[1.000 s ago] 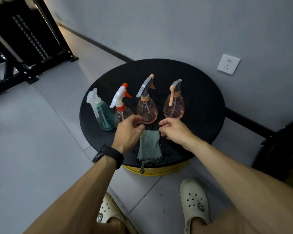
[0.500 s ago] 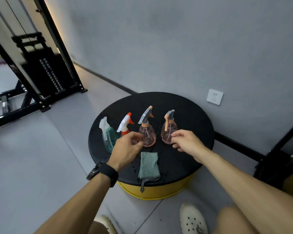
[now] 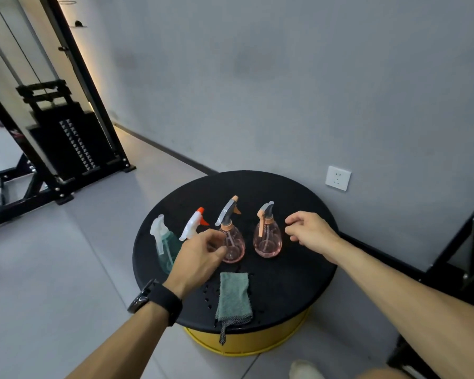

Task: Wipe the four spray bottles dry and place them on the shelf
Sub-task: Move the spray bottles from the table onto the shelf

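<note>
Left hand [image 3: 199, 259] reaching forward from the lower left, forearm bare, a dark watch [image 3: 155, 299] strapped at the wrist, back of the hand up, fingers curled loosely with thumb and fingertips drawn close together, nothing visibly held. Right hand [image 3: 308, 231] extended from the lower right on a bare forearm, palm turned inward and down, fingers [image 3: 292, 218] half bent and spread apart in a loose unclosed grip, holding nothing. Both hands level with each other, well apart.
</note>
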Motion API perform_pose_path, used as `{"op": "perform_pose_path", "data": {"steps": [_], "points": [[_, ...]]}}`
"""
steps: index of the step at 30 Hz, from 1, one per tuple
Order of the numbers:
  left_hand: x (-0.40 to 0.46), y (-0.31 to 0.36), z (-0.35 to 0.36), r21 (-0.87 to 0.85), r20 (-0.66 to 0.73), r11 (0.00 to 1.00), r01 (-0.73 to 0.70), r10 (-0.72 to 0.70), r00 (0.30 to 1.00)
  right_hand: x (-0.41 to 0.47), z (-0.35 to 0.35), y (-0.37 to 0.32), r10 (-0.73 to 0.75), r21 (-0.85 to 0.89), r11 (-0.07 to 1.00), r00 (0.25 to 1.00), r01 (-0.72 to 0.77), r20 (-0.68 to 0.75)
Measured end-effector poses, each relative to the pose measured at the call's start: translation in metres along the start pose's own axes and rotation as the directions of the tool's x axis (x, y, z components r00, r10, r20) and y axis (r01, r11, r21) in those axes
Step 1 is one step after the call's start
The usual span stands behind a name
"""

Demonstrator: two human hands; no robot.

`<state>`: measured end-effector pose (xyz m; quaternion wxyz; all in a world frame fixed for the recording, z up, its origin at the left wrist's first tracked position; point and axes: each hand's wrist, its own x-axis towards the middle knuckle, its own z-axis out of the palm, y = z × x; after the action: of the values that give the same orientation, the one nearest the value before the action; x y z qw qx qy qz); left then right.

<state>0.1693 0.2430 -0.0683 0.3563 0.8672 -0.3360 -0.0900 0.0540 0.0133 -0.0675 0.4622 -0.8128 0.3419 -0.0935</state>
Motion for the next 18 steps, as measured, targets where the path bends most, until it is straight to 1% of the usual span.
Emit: {"op": "perform_pose_path", "data": {"steps": [3, 10, 13, 18], "points": [[0.002, -0.003, 0.012, -0.011, 0.025, 1.0, 0.019, -0.018, 1.0, 0.017, -0.001, 0.004, -0.001, -0.059, 0.998, 1.0, 0.001, 0.002], [0.017, -0.008, 0.036, -0.053, 0.051, 0.999, -0.012, 0.014, 0.999, 0.053, 0.021, 0.022, -0.033, -0.138, 0.99, 0.999, 0.035, 0.019], [0.028, -0.012, 0.046, -0.083, 0.056, 0.996, -0.009, 0.014, 0.998, 0.069, 0.035, 0.029, -0.068, -0.131, 0.989, 0.998, 0.068, 0.005], [0.045, -0.021, 0.058, -0.115, 0.03, 0.993, 0.001, 0.003, 1.0, 0.089, 0.049, 0.032, -0.102, -0.057, 0.993, 0.995, 0.103, 0.006]]}}
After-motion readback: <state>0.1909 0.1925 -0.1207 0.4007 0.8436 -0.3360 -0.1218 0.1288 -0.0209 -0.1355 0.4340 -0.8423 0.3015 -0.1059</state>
